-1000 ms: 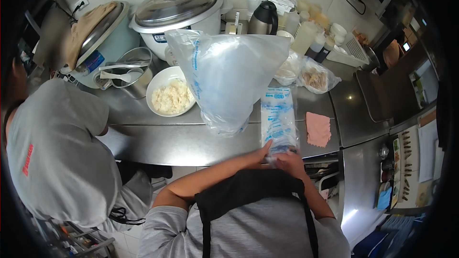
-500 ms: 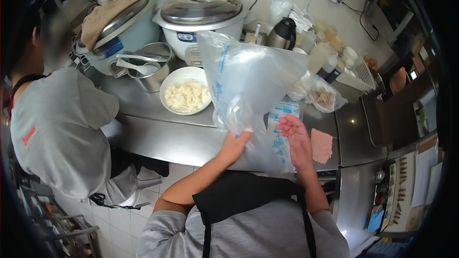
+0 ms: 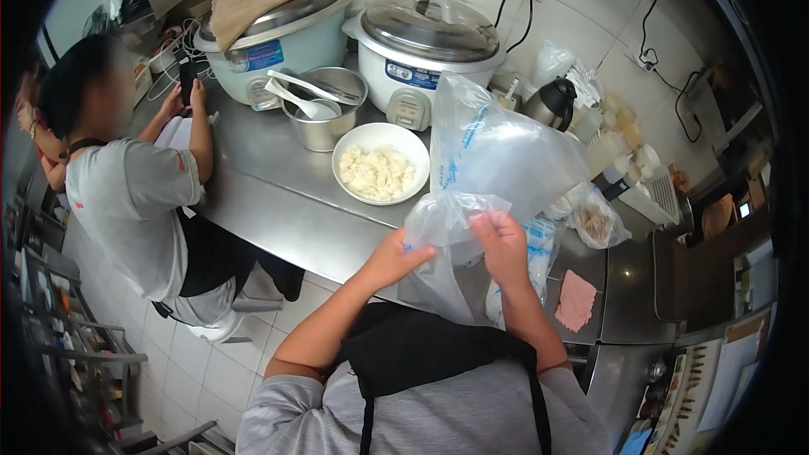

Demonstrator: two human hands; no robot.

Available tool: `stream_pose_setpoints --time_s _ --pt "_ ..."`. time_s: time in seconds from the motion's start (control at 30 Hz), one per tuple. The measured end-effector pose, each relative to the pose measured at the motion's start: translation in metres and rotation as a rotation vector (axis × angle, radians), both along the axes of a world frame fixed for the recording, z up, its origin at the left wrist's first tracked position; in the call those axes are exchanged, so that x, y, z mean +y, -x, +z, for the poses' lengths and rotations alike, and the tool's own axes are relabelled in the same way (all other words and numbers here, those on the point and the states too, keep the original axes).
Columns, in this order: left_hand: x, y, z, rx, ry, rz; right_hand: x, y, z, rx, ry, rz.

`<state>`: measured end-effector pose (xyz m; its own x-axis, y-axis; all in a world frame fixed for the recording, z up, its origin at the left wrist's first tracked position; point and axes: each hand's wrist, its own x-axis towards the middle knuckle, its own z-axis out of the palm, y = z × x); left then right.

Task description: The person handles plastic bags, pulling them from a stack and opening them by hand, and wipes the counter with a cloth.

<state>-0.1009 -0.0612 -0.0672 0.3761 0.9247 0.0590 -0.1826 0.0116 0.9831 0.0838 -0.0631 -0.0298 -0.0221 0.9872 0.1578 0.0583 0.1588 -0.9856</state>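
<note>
A large clear plastic bag (image 3: pixel 506 147) with blue print spreads up and away from me over the counter. My left hand (image 3: pixel 394 259) grips its near edge, thumb pressed on the film. On the other side, my right hand (image 3: pixel 502 244) pinches the same gathered edge between thumb and fingers. Beyond my left hand stands a white bowl (image 3: pixel 420 141) holding cooked rice (image 3: pixel 377 172). Partly covered by my right forearm, a flat plastic packet (image 3: pixel 540 244) with blue print lies on the counter.
Two rice cookers (image 3: pixel 428 34) stand along the wall, beside a metal pot (image 3: pixel 327 133) with white paddles. A pink cloth (image 3: pixel 576 300), a tied bag (image 3: pixel 600 217) and a thermos jug (image 3: pixel 549 104) are to the right. At left, a seated person (image 3: pixel 139 211) holds a phone (image 3: pixel 186 80).
My right hand, apart from the bag with fingers spread before, now pinches its edge. The bag's near edge is gathered between both hands. The view has shifted left, showing the seated person's phone.
</note>
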Motion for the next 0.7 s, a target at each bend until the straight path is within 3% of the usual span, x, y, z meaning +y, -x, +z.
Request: stream_pose_setpoints --time_s 0.13,0.33,0.43,0.53,0.63,0.7 --pt "0.017 0.032 -0.013 -0.149 0.123 -0.007 0.009 -0.005 0.007 0.046 -0.070 -0.071" --pt "0.029 0.063 -0.002 0.127 0.033 0.134 0.011 0.005 0.010 0.060 -0.037 -0.080" --pt "0.036 0.081 -0.003 0.391 -0.284 0.172 0.009 0.005 0.003 0.045 -0.002 -0.085" --pt "0.037 0.092 0.008 0.495 -0.294 0.131 0.005 -0.009 -0.017 -0.095 0.049 -0.056" --pt "0.027 0.075 0.028 0.812 -0.739 0.756 -0.003 -0.004 -0.026 -0.095 0.075 -0.050" --pt "0.011 0.061 0.043 0.693 -0.944 0.736 -0.007 0.010 -0.024 -0.047 0.079 -0.061"
